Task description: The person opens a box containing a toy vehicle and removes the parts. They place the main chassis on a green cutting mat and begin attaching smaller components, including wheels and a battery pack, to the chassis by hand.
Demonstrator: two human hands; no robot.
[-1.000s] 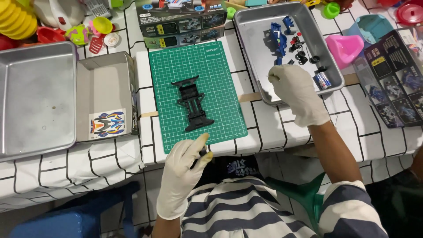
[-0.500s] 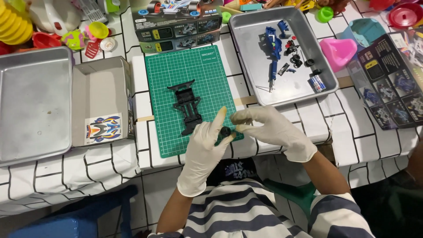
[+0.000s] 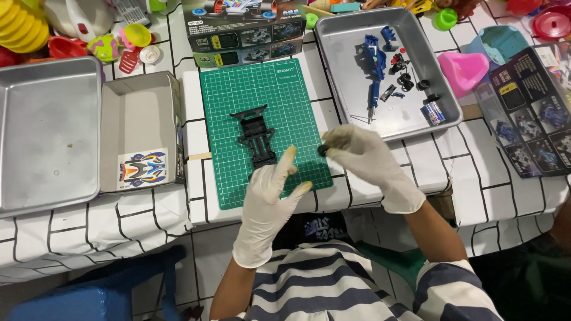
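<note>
Both gloved hands are drawing apart over the green cutting mat (image 3: 264,98).
Right hand (image 3: 363,157) is pinching a small black wheel (image 3: 322,150); left hand (image 3: 270,196), fingers open, is hovering at the black chassis's (image 3: 256,135) five o'clock.

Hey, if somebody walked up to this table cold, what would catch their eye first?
Probably the green cutting mat at the table's centre, with a black toy-car chassis lying on it. Just in front, two white-gloved hands meet over the mat's near edge: the right hand pinches a small black part, the left hand open beside it.
</note>
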